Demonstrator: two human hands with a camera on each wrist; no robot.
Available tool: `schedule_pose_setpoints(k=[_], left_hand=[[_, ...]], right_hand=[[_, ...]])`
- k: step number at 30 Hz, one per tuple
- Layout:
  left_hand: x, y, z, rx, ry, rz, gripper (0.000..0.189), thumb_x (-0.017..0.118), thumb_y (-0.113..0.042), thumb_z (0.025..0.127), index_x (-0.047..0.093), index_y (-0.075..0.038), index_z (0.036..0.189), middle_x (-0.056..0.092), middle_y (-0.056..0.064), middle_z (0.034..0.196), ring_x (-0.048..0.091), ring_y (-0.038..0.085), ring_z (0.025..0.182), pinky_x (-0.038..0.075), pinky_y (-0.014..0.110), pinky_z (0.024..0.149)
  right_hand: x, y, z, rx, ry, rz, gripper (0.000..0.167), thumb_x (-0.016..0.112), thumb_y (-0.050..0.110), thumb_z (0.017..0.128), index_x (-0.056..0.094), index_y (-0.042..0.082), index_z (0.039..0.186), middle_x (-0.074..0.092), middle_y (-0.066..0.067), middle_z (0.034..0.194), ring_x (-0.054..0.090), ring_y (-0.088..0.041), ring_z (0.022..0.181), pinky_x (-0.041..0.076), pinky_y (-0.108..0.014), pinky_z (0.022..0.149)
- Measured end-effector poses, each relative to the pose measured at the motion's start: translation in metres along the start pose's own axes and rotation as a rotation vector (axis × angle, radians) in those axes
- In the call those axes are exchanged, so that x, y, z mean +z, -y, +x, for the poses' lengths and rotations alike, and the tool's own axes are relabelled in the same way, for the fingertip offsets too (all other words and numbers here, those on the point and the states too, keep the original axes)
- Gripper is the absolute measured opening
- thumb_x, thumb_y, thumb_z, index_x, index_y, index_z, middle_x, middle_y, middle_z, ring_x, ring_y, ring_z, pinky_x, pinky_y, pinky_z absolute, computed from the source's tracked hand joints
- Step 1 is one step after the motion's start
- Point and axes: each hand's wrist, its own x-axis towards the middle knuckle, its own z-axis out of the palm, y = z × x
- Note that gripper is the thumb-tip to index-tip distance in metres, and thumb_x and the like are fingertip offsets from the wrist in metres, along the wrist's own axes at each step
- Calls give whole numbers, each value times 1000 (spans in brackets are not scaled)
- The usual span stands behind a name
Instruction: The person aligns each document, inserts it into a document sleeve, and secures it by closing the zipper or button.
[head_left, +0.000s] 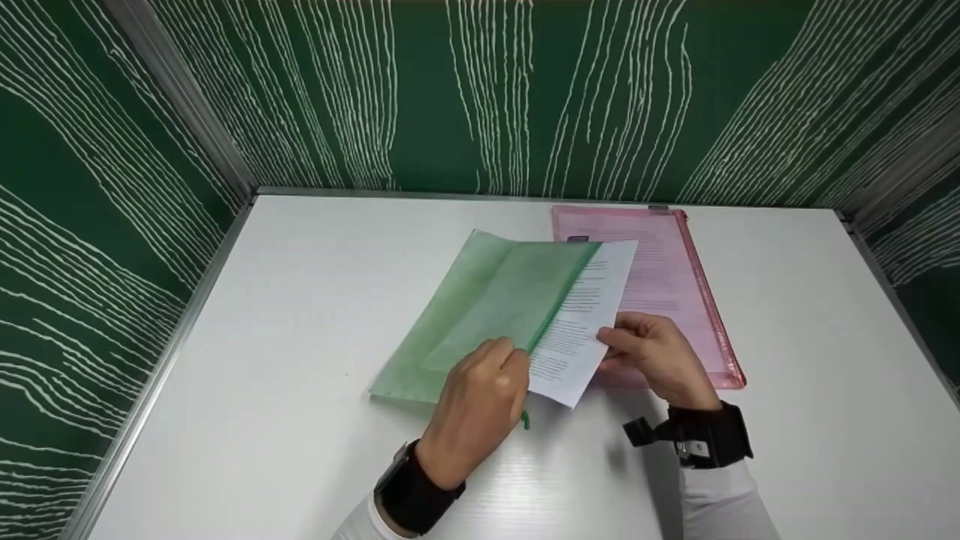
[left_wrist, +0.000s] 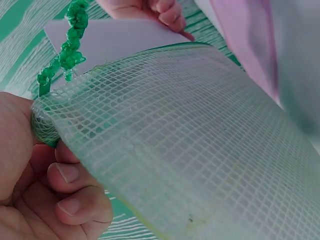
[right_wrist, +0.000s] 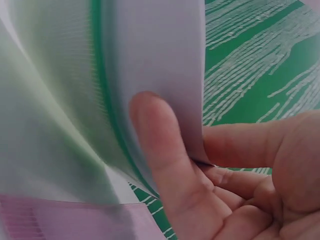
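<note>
A translucent green mesh zip pouch is held tilted over the white table, with printed white paper sticking out of its right, open side. Its near corner is gripped by my left hand, thumb and curled fingers around the zip end. A twisted green cord hangs off that corner in the left wrist view. My right hand pinches the paper's right edge, thumb on the printed face and fingers behind. How much paper lies inside the pouch is partly veiled by the mesh.
A pink zip pouch with printed paper inside lies at the back right, partly beneath the green pouch and white paper. The white table is bordered by green walls with white wavy lines. Each wrist wears a black strap.
</note>
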Motion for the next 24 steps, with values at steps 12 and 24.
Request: schedule_pose_setpoints(k=[12, 24], left_hand=[[1, -1, 0, 10, 7, 2, 39, 45, 3, 88, 34, -14, 55, 25, -3, 61, 19, 6, 56, 16, 15, 48], [-1, -4, 1, 7, 21, -42, 33, 48, -3, 89, 42, -12, 58, 32, -3, 62, 27, 6, 55, 22, 15, 48]], right_hand=[[10, -4, 4, 26, -11, 1, 29, 53, 8, 92, 53, -15, 109, 66, -8, 81, 60, -13, 60, 53, -28, 58], [17, -11, 10, 20, -25, 53, 20, 58, 9, 89, 54, -10, 91, 58, -5, 63, 58, -13, 54, 48, -23, 50]])
